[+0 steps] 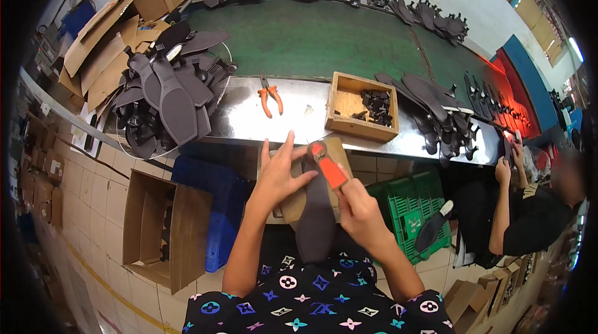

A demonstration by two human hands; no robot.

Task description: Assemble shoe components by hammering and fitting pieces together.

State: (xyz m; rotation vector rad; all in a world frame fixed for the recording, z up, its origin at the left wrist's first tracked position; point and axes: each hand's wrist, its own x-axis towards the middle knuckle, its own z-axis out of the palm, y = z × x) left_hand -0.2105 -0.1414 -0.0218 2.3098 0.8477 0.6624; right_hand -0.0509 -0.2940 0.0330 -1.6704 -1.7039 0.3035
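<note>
A dark sandal sole (316, 225) lies lengthwise in front of me, its far end on a tan work block (337, 149) and its near end at my lap. My right hand (361, 212) is closed round the orange handle of what looks like a hammer (332, 172). The round head is over the sole's far end. My left hand (278, 172) has its fingers spread, with index finger and thumb at the sole's left edge, close to the head. What lies under the head is hidden.
Beyond are orange-handled pliers (270, 98), a wooden box (362, 127) of small black parts, and a wire basket (228, 60) heaped with soles. More sandals line the green belt (311, 41). A blue crate (221, 209), a cardboard box (187, 228) and a green crate (398, 203) flank me. A co-worker (529, 209) sits right.
</note>
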